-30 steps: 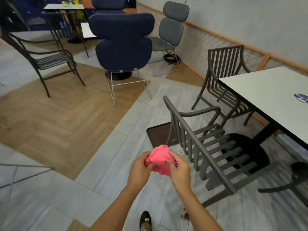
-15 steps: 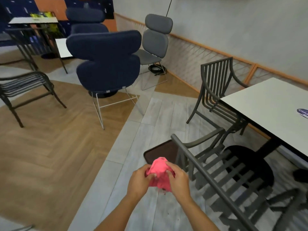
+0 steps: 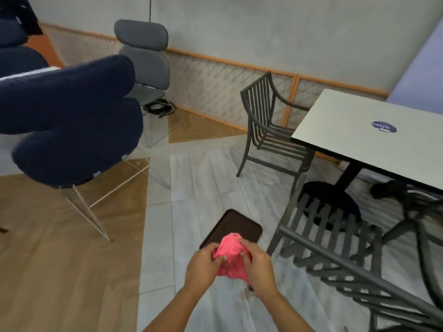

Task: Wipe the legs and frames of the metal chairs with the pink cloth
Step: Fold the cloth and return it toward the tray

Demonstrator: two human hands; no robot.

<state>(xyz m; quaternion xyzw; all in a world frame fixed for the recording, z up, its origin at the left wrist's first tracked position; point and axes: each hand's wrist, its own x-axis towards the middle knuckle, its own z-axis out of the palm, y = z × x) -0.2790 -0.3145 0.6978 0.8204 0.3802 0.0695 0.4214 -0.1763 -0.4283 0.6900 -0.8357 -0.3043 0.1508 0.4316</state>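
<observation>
A bunched pink cloth [image 3: 231, 257] sits low in the middle of the view, held between both hands in front of the person's body. The left hand [image 3: 201, 265] grips its left side with fingers curled into the fabric. The right hand [image 3: 260, 264] grips its right side, thumb and fingers wrapped over the top of the bundle. Both forearms reach up from the bottom edge.

Just beyond the cloth, a dark brown tray [image 3: 236, 225] lies flat on the grey tiled floor [image 3: 191, 188]. To the right of the hands stands a grey metal chair [image 3: 335, 248] with a slatted back, its top rail running toward the lower right corner. A second grey metal chair [image 3: 266, 123] stands farther back, tucked against a white table [image 3: 354, 130] at the right, which bears a round sticker [image 3: 384, 127]. At left, a large navy padded chair [image 3: 72, 121] on thin wire legs stands over wood flooring [image 3: 60, 259]. Behind it, a grey padded chair [image 3: 143, 61] stands near the wall.
</observation>
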